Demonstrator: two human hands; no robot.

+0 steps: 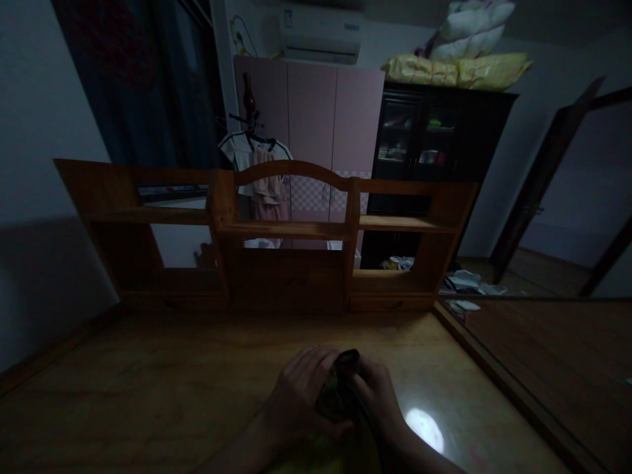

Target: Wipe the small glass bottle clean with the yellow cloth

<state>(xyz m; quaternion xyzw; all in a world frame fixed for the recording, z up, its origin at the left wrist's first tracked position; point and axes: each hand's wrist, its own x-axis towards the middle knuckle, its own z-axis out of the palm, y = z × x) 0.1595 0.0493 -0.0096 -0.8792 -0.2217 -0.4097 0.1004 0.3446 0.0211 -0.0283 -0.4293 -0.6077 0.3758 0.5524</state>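
Head view: two hands (300,388) (379,392) hold one dark item (336,397).

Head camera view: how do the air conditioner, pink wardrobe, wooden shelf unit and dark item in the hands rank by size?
Largest to smallest, by visible outline:
1. Wooden shelf unit
2. Pink wardrobe
3. Air conditioner
Unranked: the dark item; it is close to the camera and partly covered by the left hand and right hand.
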